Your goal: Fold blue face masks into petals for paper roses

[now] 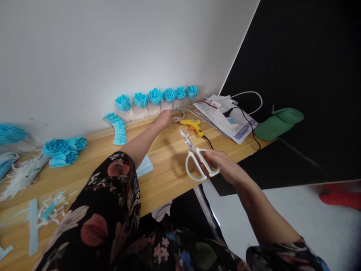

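My right hand point(224, 162) is closed on the white-handled scissors point(194, 152), held above the table with the tips pointing away from me and small pale scraps on the blades. Farther off, my left hand point(166, 119) has its fingers curled at a thin pale ring point(182, 112), perhaps a roll or coil; the fingertips are partly hidden. Just to the right of it lies a yellow glue gun point(194, 125). Under my left forearm is a pale blue folded sheet point(144, 166). A pleated blue strip point(118, 130) lies left of that arm.
Blue paper-like roses point(155, 96) on stems lean along the wall. More blue roses point(63, 150), a bundle of white strings point(25, 173) and cut scraps point(52, 209) are at left. Papers point(241, 134), a power strip point(231, 121), cables and a green pouch point(278, 124) are at right.
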Demonstrator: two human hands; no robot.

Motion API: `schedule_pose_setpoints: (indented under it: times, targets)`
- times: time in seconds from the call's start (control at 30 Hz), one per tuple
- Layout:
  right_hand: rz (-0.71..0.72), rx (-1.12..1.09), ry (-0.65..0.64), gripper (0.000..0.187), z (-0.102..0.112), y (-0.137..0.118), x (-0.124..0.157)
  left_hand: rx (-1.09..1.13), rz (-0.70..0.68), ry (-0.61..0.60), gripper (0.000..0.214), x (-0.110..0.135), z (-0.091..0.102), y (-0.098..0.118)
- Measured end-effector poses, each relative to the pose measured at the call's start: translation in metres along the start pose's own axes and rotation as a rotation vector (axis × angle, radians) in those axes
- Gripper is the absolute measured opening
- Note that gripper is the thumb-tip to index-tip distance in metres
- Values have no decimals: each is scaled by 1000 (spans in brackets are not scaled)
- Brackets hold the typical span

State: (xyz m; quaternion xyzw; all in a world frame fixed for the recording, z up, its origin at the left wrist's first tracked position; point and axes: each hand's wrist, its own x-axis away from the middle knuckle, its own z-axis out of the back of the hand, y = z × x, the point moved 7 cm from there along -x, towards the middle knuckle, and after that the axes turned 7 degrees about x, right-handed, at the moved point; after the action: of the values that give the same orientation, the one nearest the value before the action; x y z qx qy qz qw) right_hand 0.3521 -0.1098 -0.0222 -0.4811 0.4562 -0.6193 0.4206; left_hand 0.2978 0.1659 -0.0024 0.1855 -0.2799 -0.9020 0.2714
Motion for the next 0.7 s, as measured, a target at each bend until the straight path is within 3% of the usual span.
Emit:
schedule_pose_setpoints:
  times: [0.1,0.2,0.27,0.33,0.4,0.53,0.7]
  targets:
    - [21,10,55,37,1,3,-16,141,-35,158,38,30,22,4]
    - [31,3,34,36,-8,4,-34,125,-129,341,32,98,50,28]
    - [23,1,5,35,-18,3,-46,63,-269,284,30,152,49,57]
    - [3,5,-19,34,-30,3,-55,1,-450,103,29,201,29,85]
    - [-15,32,-28,34,-41,4,-63,-72,-503,-45,28,236,4,99]
    - [11,185,-13,32,-51,7,-75,-190,-385,-184,36,256,-31,92]
    - [198,700,117,32,-40,1,-77,-207,-301,-231,39,250,-42,83]
